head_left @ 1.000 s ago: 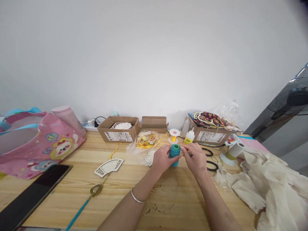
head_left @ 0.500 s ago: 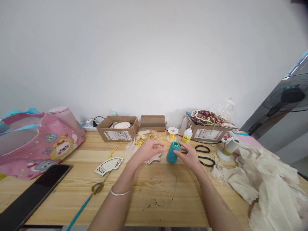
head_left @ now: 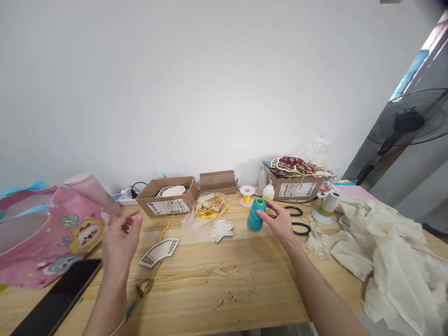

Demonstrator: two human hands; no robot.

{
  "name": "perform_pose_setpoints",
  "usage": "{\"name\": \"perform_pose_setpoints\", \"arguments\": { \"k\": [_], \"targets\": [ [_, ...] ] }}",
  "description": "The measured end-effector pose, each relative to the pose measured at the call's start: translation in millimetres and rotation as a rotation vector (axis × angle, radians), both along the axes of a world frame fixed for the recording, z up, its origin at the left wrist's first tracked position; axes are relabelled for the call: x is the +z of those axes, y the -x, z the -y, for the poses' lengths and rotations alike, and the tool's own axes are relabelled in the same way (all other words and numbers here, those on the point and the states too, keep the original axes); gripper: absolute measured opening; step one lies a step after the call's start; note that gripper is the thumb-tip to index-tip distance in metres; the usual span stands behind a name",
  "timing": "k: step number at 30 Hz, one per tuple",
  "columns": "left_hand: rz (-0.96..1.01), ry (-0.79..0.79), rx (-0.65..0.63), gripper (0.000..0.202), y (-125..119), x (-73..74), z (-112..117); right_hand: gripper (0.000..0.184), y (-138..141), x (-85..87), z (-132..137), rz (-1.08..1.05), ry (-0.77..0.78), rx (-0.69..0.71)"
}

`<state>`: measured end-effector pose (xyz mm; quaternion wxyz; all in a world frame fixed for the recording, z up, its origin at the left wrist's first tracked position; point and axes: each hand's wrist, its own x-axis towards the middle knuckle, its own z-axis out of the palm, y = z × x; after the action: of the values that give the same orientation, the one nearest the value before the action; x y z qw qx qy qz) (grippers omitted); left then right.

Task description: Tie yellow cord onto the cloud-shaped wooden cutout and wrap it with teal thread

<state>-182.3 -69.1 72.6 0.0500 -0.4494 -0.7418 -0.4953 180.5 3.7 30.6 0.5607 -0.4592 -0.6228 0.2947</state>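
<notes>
A teal thread spool [head_left: 255, 215] stands upright on the wooden table [head_left: 224, 280]. My right hand [head_left: 278, 222] rests against its right side, thumb and fingers curled on it. My left hand [head_left: 121, 242] hovers far to the left, above the table, fingers loosely apart and holding nothing. Just right of that hand lies a white fan-shaped wooden cutout [head_left: 159, 252]. A cloud-shaped cutout [head_left: 221, 228] lies left of the spool. A gold bead on a teal tassel cord [head_left: 142, 289] lies below my left hand.
A pink cartoon bag [head_left: 45, 233], pink bottle [head_left: 89, 186] and dark tablet [head_left: 56, 303] sit at left. Cardboard boxes [head_left: 168, 198], a bag of yellow cords [head_left: 210, 207], glue bottle [head_left: 269, 190], scissors [head_left: 297, 219] and cream cloth [head_left: 385, 252] fill the back and right. A fan [head_left: 408, 123] stands at right.
My left hand let go of the teal spool and swung far left over the fan-shaped cutout. My right hand stayed on the spool. The camera view shifted rightward.
</notes>
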Motion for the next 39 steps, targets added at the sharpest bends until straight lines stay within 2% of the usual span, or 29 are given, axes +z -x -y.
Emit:
{"name": "perform_pose_setpoints", "arguments": {
  "k": [1, 2, 4, 7, 10, 12, 14, 16, 17, 20, 22, 26, 29, 35, 39],
  "targets": [
    [-0.132, 0.005, -0.015, 0.037, -8.3, -0.1, -1.7, 0.041, -0.2, -0.5, -0.1, -0.043, 0.012, 0.0],
    [-0.219, -0.013, -0.092, 0.039, -22.1, -0.7, -4.3, 0.041, -0.2, -1.2, -0.2, -0.081, 0.019, 0.005],
    [-0.199, 0.019, -0.38, 0.038, -63.2, -4.6, -11.5, 0.041, 0.0, -3.4, -0.3, -0.135, 0.017, 0.028],
    [0.083, 0.213, -0.798, 0.047, -137.3, -17.8, -25.0, 0.041, 0.8, -6.8, -0.3, -0.182, -0.004, 0.063],
    [0.526, 0.346, -1.055, 0.069, -192.1, -29.9, -36.5, 0.04, 0.7, -8.1, -0.2, -0.227, -0.032, 0.089],
    [0.714, 0.481, -1.14, 0.063, -206.8, -31.7, -39.8, 0.04, -0.7, -7.0, -0.2, -0.254, -0.037, 0.09],
    [0.78, 0.681, -1.222, 0.046, -204.2, -28.6, -39.6, 0.041, -3.3, -4.7, -0.5, -0.288, -0.022, 0.069],
    [0.859, 0.796, -1.245, 0.038, -189.7, -23.7, -38.6, 0.042, -6.6, -2.1, -0.9, -0.334, 0.005, 0.041],
    [0.927, 0.781, -1.228, 0.036, -180.4, -21.5, -38.8, 0.042, -8.0, -1.1, -1.1, -0.351, 0.015, 0.032],
    [1.153, 0.593, -1.147, 0.03, -153.9, -18.8, -43.8, 0.04, -9.8, 0.7, -0.5, -0.328, 0.019, 0.047],
    [1.232, 0.464, -1.079, 0.028, -142.9, -20.0, -49.2, 0.039, -7.7, 1.2, 1.1, -0.237, 0.0, 0.11],
    [1.194, 0.322, -0.986, 0.029, -139.5, -21.9, -55.4, 0.037, 0.9, 3.6, 6.1, 0.073, -0.077, 0.296],
    [1.129, 0.259, -0.999, 0.031, -145.1, -17.0, -54.1, 0.039, 5.2, 4.8, 8.7, 0.184, -0.098, 0.346],
    [1.007, 0.122, -1.039, 0.031, -153.9, 9.8, -46.6, 0.062, 8.9, -9.3, 9.6, 0.247, 0.011, 0.467],
    [1.042, -0.103, -1.017, 0.026, -141.7, 29.5, -42.1, 0.06, 5.2, -16.4, 6.9, 0.352, 0.002, 0.437]
  ]
}}
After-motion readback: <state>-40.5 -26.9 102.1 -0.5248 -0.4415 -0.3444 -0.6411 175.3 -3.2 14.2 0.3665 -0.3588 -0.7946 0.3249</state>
